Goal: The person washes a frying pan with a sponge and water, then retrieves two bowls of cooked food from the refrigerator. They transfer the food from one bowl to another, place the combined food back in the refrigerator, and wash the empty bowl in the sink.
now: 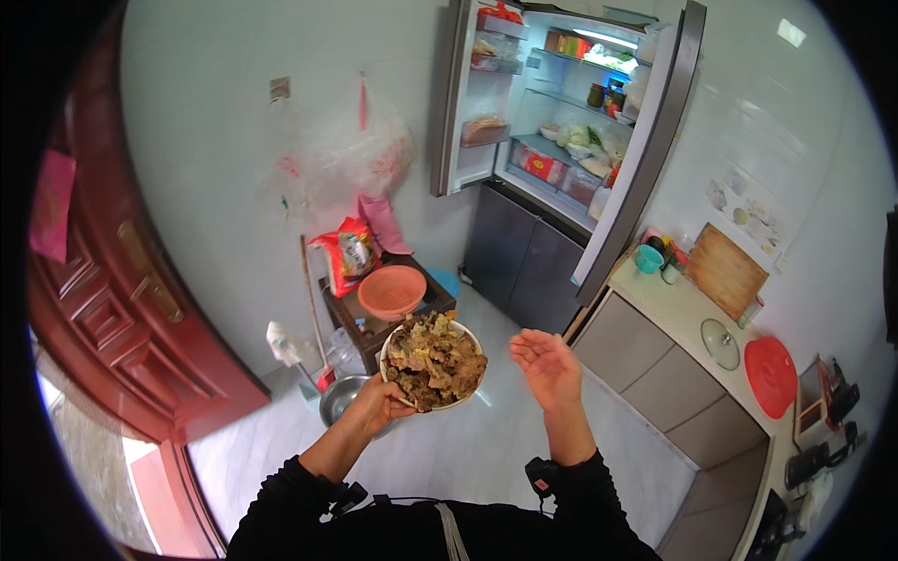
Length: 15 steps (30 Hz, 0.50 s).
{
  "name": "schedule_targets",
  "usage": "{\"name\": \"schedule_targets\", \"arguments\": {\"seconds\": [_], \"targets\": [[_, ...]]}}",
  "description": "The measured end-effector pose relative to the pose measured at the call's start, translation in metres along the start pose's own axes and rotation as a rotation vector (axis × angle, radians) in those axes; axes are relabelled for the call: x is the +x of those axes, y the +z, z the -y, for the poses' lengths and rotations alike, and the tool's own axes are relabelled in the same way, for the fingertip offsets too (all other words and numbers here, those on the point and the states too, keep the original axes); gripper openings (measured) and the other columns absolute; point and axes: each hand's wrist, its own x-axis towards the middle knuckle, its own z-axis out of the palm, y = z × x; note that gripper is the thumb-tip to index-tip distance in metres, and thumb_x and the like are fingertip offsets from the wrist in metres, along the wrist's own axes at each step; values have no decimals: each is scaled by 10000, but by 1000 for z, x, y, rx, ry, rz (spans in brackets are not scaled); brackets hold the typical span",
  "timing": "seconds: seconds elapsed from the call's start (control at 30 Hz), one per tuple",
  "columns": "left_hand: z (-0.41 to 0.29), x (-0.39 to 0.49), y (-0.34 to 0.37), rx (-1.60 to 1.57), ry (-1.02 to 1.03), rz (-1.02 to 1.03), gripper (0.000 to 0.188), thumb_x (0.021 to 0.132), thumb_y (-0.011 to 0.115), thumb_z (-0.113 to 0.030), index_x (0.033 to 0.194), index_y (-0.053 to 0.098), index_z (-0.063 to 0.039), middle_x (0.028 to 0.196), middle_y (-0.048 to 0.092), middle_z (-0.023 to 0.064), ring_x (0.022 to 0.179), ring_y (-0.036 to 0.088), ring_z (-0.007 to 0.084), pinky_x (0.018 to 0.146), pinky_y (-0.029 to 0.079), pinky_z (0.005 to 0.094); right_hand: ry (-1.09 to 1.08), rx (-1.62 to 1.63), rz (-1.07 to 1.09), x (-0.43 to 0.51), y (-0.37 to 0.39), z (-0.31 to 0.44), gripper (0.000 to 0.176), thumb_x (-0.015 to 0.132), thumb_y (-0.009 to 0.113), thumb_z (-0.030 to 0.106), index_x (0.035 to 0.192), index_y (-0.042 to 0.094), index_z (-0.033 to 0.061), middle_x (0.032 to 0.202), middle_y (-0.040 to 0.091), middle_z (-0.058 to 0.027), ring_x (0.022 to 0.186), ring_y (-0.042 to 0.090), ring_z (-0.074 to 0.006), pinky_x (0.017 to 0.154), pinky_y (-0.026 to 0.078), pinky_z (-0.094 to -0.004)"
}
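Note:
My left hand (pixel 382 404) grips the lower left rim of a white bowl (pixel 385 379) heaped with brown chunks of cooked food, seemingly meat on the bone (pixel 435 361). To the right of the bowl, my right hand (pixel 544 365) is raised with its palm showing and holds nothing. Beyond both hands stands a refrigerator (pixel 526 259) with its two upper doors swung wide. Its lit shelves hold jars, a cabbage-like vegetable, a small bowl and bagged food. Drawers with packed food sit below the shelves.
An orange plastic basket (pixel 391 291) and a red food bag (pixel 347 256) rest on a dark table. A steel basin (pixel 340 401) is on the floor. Along the right, a counter (pixel 673 319) bears a cutting board (pixel 726 272), a glass lid (pixel 720 345) and a red plastic lid (pixel 770 377).

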Motion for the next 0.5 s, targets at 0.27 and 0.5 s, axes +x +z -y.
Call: {"name": "schedule_targets", "arguments": {"seconds": [0.27, 0.5], "targets": [[-94, 158, 16, 47, 46, 119, 547, 713, 470, 24, 1257, 425, -14, 1054, 631, 179, 844, 680, 292, 649, 594, 352, -89, -12, -184, 82, -82, 16, 402, 962, 400, 274, 1097, 590, -54, 1089, 621, -217, 1014, 605, -299, 914, 458, -395], [-166, 292, 54, 35, 49, 102, 428, 730, 456, 14, 1141, 478, 129, 1012, 640, 230, 819, 676, 359, 685, 598, 358, -50, -77, -211, 193, -141, 41, 424, 954, 419, 297, 1083, 591, -68, 1077, 622, -225, 984, 614, -299, 879, 481, -380]]}}
